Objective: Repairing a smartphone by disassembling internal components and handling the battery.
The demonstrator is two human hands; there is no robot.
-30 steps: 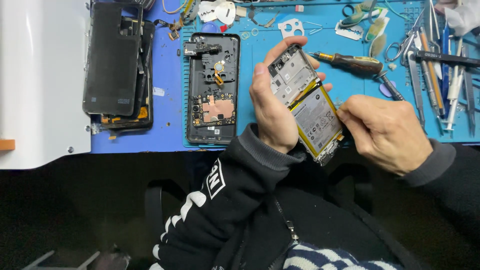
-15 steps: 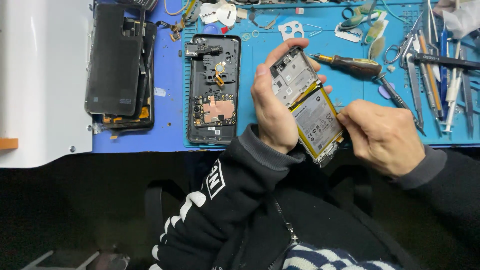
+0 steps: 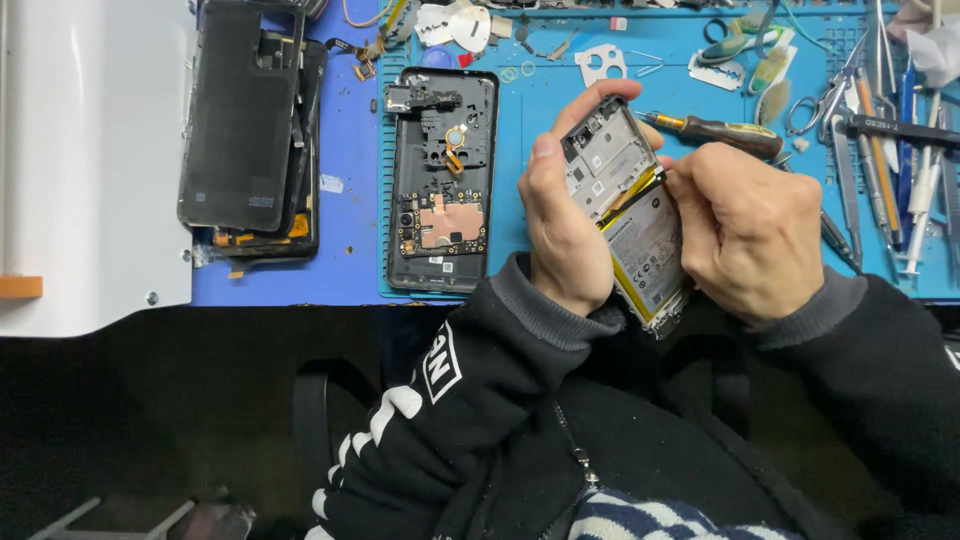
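Note:
My left hand (image 3: pixel 562 222) grips an opened phone body (image 3: pixel 628 200) from its left side, tilted, with its metal shield plate and its battery with a yellow rim facing up. My right hand (image 3: pixel 745 228) rests on the phone's right edge, fingers curled over the battery side. Both hands hover above the front edge of a blue work mat (image 3: pixel 540 90). What the right fingertips pinch is hidden.
A second opened phone shell (image 3: pixel 442 180) with circuit boards lies on the mat to the left. Stacked dark phone panels (image 3: pixel 250 130) lie further left, beside a white surface (image 3: pixel 90 160). A brown-handled screwdriver (image 3: pixel 715 129), tweezers and several tools lie at the right.
My right hand has moved up along the phone's right edge, from near its lower end to beside the battery's upper part. My left hand keeps its grip.

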